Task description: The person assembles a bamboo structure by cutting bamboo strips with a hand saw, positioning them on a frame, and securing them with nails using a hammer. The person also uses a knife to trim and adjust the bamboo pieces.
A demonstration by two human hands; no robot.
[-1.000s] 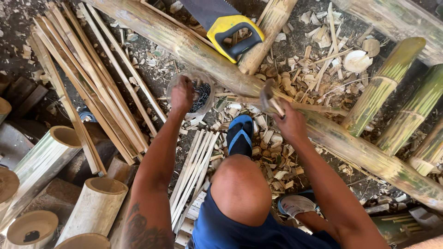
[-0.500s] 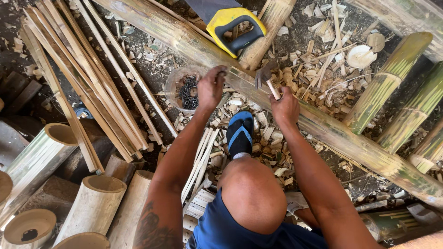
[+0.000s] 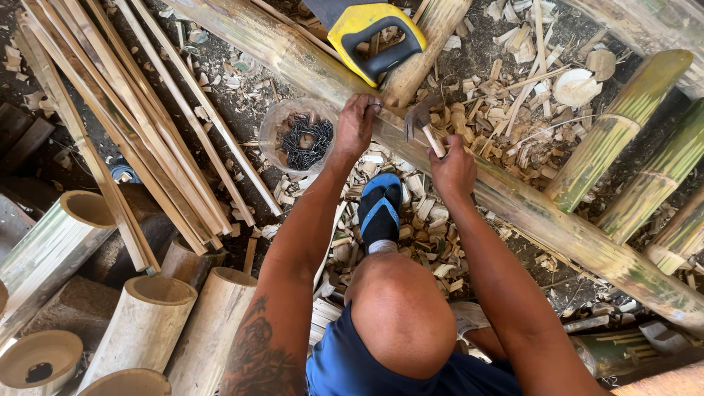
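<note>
My left hand (image 3: 356, 125) rests on top of a long bamboo pole (image 3: 557, 220) that runs diagonally across the ground. Its fingertips are pinched together against the pole, on what looks like a small nail. My right hand (image 3: 453, 167) grips the wooden handle of a hammer (image 3: 422, 117). The hammer's metal head hovers over the pole, just right of my left fingers. A clear bowl of dark nails (image 3: 304, 139) sits on the ground just left of my left hand. My foot in a blue sandal (image 3: 381, 209) is planted below the pole between my arms.
A saw with a yellow handle (image 3: 378, 33) lies beyond the pole beside a short bamboo piece. Split bamboo strips (image 3: 147, 125) are stacked at left, cut bamboo tubes (image 3: 147, 315) at bottom left, green bamboo pieces (image 3: 609, 139) at right. Wood chips (image 3: 499, 103) litter the ground.
My left hand left the bowl of nails and moved right onto the bamboo pole. My right hand with the hammer shifted slightly left, toward the same spot.
</note>
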